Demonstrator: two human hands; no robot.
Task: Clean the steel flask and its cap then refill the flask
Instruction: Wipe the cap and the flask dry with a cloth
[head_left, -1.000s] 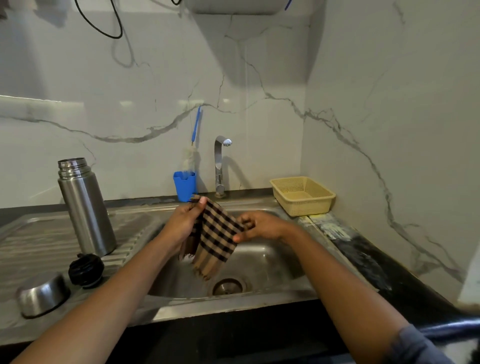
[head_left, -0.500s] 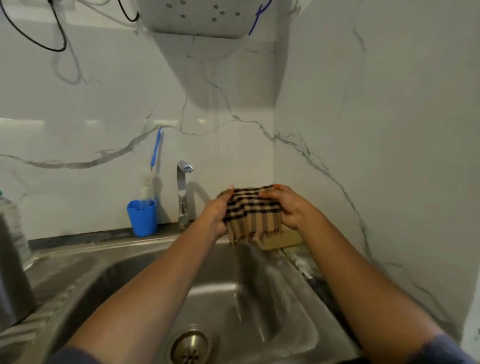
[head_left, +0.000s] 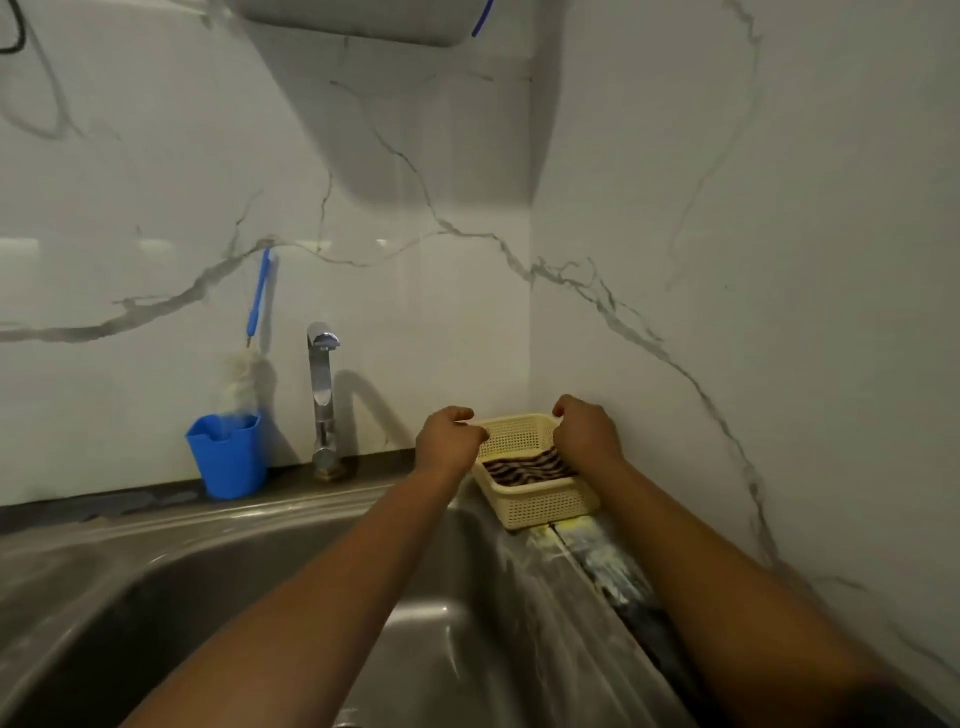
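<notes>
Risk sits with the yellow basket (head_left: 545, 504) beside the sink (head_left: 441, 623): left hand (head_left: 449, 439) and right hand (head_left: 587, 431) curl at its rims, grip unclear, and could tip it, cloth (head_left: 524, 467) included; flask out of view.

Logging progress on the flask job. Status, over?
Curled at yellow basket rim: left hand, right hand; grip unclear. In basket, checked cloth. No flask or cap in view. Nothing seen blocking.

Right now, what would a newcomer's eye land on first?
The left hand and right hand grip the rim of the yellow basket in the corner right of the sink, the checked cloth lying inside it. Next, the blue cup holding a brush, left of the tap.
</notes>
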